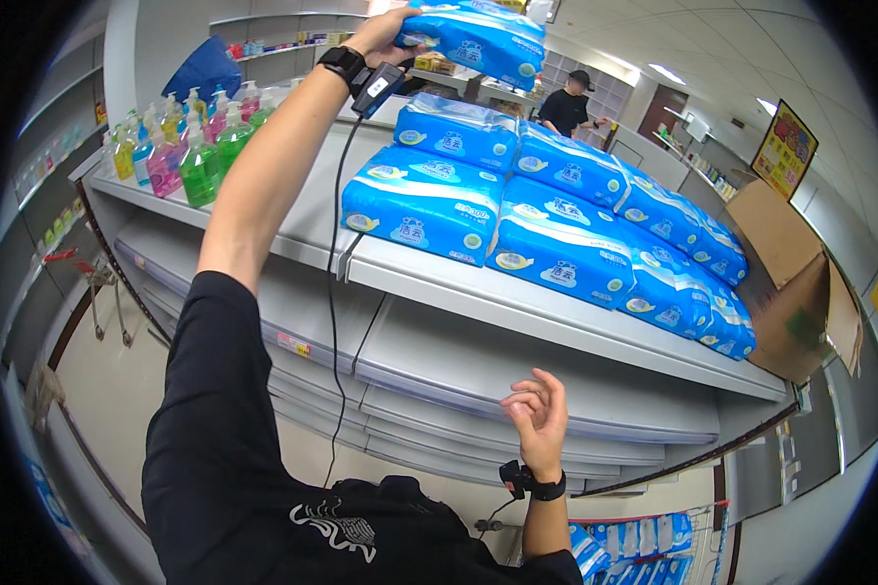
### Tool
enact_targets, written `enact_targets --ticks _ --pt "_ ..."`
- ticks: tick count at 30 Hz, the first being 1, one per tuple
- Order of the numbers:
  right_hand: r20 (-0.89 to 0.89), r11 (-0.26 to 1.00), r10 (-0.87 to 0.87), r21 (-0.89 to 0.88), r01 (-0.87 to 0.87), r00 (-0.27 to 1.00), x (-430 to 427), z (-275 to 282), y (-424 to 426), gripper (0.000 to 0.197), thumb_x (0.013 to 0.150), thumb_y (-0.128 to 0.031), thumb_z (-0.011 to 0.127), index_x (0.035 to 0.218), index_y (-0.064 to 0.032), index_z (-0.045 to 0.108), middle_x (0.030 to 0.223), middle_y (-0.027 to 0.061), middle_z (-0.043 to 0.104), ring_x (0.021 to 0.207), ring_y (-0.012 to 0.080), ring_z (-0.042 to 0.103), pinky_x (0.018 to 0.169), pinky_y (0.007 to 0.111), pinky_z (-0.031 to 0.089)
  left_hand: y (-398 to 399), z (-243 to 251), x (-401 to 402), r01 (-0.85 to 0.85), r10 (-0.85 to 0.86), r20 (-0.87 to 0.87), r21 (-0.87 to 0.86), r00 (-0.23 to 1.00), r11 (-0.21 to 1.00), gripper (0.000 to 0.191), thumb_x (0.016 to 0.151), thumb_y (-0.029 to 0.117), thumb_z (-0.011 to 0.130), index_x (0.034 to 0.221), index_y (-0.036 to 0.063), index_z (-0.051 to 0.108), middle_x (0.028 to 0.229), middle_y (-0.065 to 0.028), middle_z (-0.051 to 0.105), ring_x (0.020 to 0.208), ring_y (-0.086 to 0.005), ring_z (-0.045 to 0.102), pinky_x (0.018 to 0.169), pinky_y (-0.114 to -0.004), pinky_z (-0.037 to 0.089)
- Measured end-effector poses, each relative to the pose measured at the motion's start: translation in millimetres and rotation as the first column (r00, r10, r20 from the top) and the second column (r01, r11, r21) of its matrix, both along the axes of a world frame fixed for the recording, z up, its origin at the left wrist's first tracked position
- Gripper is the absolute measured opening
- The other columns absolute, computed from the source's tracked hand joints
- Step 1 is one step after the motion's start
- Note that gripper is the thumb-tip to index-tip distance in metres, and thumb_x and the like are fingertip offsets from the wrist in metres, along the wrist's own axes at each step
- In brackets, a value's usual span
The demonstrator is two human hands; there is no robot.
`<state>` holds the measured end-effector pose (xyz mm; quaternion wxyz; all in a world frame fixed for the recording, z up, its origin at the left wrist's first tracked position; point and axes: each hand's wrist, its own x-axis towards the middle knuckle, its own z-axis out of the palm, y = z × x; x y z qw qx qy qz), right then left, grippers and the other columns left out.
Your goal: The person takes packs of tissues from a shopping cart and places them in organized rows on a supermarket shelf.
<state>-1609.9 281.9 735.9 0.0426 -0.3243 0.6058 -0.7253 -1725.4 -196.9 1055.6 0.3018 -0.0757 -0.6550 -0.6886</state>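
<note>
My left hand (386, 36) grips the left end of a blue plastic-wrapped tissue pack (475, 42), held up above the back of the shelf. Below it, more blue packs stand on the top shelf: a front row with a pack at its left end (421, 205), and a second row behind, with a clear-topped pack (455, 133) nearest the raised one. My right hand (540, 413) hangs in front of the lower shelves, fingers loosely curled and apart, with nothing in it. A wired device is strapped to each wrist.
Pump bottles of coloured liquid (201, 172) stand at the shelf's left. An opened cardboard box (783, 292) is at its right end. A wire cart (702, 541) with more blue packs stands at the lower right. Another person (567, 106) is beyond the shelf. A black cable hangs from my left wrist.
</note>
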Motion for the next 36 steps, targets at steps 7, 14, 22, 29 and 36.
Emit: enact_targets --ticks 7,14,22,29,36 --pt "0.056 0.986 -0.166 0.023 0.165 0.984 9.7 -11.7 8.9 0.05 0.085 0.002 0.061 0.13 0.0021 0.038 0.105 0.0143 0.055 0.086 0.0164 0.062 0.078 0.027 0.051 -15.8 -48.1 -46.6 0.061 -0.012 0.467 -0.091 0.884 0.994 0.052 0.09 0.037 0.061 0.119 -0.0009 0.041 0.101 -0.0209 0.058 0.075 -0.0226 0.068 0.057 -0.024 0.061" --pt "0.051 0.965 -0.25 0.088 0.245 0.967 5.8 -27.5 10.9 0.048 0.087 -0.001 0.06 0.13 0.0013 0.038 0.103 0.0132 0.057 0.083 0.0159 0.063 0.071 0.025 0.051 -37.8 -50.4 -53.1 0.023 0.014 0.496 -0.07 0.868 0.997 0.045 0.088 0.03 0.063 0.109 -0.0065 0.046 0.086 -0.0187 0.062 0.07 -0.0213 0.068 0.061 -0.023 0.061" --pt "0.1 0.974 -0.217 0.093 0.208 0.971 4.5 -28.4 -4.0 0.049 0.086 0.003 0.06 0.13 0.0011 0.038 0.104 0.0122 0.056 0.085 0.0135 0.062 0.074 0.023 0.05 -49.8 -57.2 -60.2 0.011 0.031 0.489 -0.084 0.872 0.996 0.031 0.087 0.029 0.062 0.086 -0.0011 0.053 0.075 -0.0122 0.065 0.063 -0.0158 0.067 0.055 -0.021 0.058" --pt "0.124 0.974 -0.22 0.09 0.21 0.968 5.9 -34.7 2.6 0.048 0.086 0.002 0.06 0.129 0.0012 0.039 0.103 0.0117 0.056 0.084 0.0139 0.062 0.073 0.022 0.051 -45.8 -61.6 -47.4 -0.023 0.104 0.464 -0.177 0.88 0.984 0.034 0.086 0.031 0.065 0.078 0.0036 0.048 0.07 -0.0097 0.06 0.059 -0.0167 0.066 0.05 -0.02 0.056" --pt "0.13 0.97 -0.225 0.125 0.21 0.966 3.8 -38.6 8.6 0.046 0.087 0.002 0.059 0.128 0.001 0.04 0.102 0.0117 0.057 0.083 0.0147 0.063 0.071 0.023 0.051 -46.6 -61.6 -34.9 0.01 0.225 0.503 -0.422 0.835 0.906 0.078 0.079 0.07 0.055 0.118 0.0028 0.046 0.114 -0.0245 0.053 0.097 -0.0385 0.063 0.077 -0.049 0.055"
